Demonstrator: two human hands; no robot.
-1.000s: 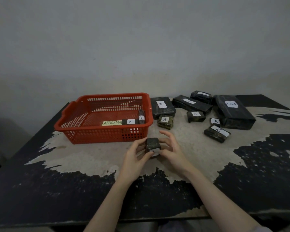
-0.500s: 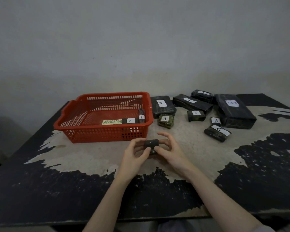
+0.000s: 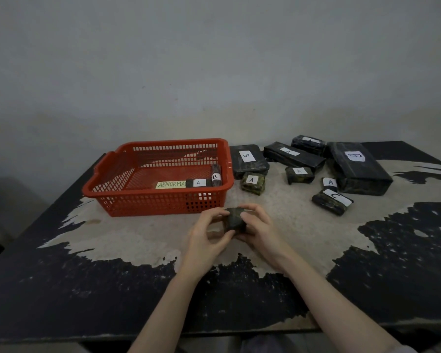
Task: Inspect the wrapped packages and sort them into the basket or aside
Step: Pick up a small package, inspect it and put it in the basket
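Observation:
Both hands hold a small dark wrapped package (image 3: 234, 219) just above the table, in front of the basket. My left hand (image 3: 206, 236) grips its left side with thumb and fingers. My right hand (image 3: 259, 229) curls round its right side. Its label is hidden. The red basket (image 3: 117, 186) stands behind to the left, with an "ABNORMAL" tag (image 3: 170, 184) and two small packages inside, one marked A (image 3: 198, 182), one marked B (image 3: 215, 175).
Several wrapped packages lie at the back right: a B package (image 3: 247, 157), a long A package (image 3: 293, 155), small A packages (image 3: 252, 183), (image 3: 299, 174), a C package (image 3: 332, 201) and a large box (image 3: 358, 168). The worn table's front edge (image 3: 214, 332) is close.
The small package has been turned over in both hands; its white label, seen a second ago, now faces away. The hands stayed in about the same place.

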